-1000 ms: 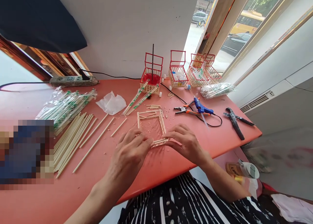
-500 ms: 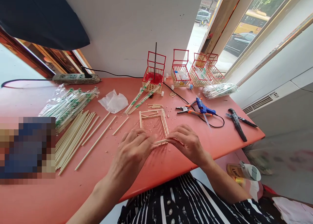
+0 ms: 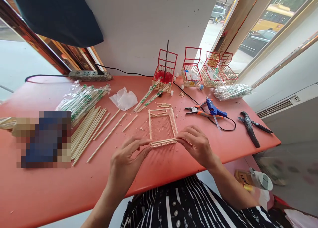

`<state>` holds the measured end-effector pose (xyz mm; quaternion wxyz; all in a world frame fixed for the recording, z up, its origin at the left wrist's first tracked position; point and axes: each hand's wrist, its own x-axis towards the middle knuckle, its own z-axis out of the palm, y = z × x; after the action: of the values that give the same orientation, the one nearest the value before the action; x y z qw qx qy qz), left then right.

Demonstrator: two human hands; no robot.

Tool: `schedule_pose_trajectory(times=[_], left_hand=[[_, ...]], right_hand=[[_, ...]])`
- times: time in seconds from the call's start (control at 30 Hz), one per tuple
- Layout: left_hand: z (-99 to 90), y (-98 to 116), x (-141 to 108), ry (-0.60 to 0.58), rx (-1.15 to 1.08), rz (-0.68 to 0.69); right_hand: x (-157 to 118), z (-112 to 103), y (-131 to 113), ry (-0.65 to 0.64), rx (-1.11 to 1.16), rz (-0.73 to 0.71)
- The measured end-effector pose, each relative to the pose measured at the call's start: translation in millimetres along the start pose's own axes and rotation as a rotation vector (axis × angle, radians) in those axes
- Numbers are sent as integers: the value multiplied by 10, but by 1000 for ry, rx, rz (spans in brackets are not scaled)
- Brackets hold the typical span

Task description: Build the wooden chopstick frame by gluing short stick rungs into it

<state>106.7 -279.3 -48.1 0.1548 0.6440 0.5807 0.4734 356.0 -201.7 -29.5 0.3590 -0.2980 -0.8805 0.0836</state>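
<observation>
A small rectangular frame of thin wooden sticks (image 3: pixel 150 126) stands on the red table in front of me. Along its near side lies a short wooden stick (image 3: pixel 163 141), held between both hands. My left hand (image 3: pixel 128 156) pinches its left end at the near left corner, thumb and index finger closed. At the near right corner, my right hand (image 3: pixel 196 145) grips the other end between thumb and fingers. Short cut sticks (image 3: pixel 159 112) and crumbs lie inside and behind the frame. Both fingertips partly hide the frame's near corners.
Long wooden sticks (image 3: pixel 90 132) and wrapped chopsticks (image 3: pixel 84 98) lie left. Right are a blue glue gun (image 3: pixel 213 108), orange-handled pliers (image 3: pixel 192 110) and black-handled cutters (image 3: pixel 249 128). Small red-trimmed stick carts (image 3: pixel 191 72) line the back. A pixelated patch covers something at left.
My left hand has shifted its fingers back to the stick's left end, uncovering the near side. The right hand keeps its hold. The whole view has swung slightly left.
</observation>
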Motion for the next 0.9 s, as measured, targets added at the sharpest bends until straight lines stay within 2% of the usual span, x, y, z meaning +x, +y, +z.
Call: schedule_pose_trajectory(times=[0.57, 0.9], left_hand=[[42, -61, -5, 32, -43, 23], [65, -51, -74, 58, 5, -20]], right_hand=[[-55, 124, 11, 65, 76, 28], [-225, 220, -18, 165, 163, 178]])
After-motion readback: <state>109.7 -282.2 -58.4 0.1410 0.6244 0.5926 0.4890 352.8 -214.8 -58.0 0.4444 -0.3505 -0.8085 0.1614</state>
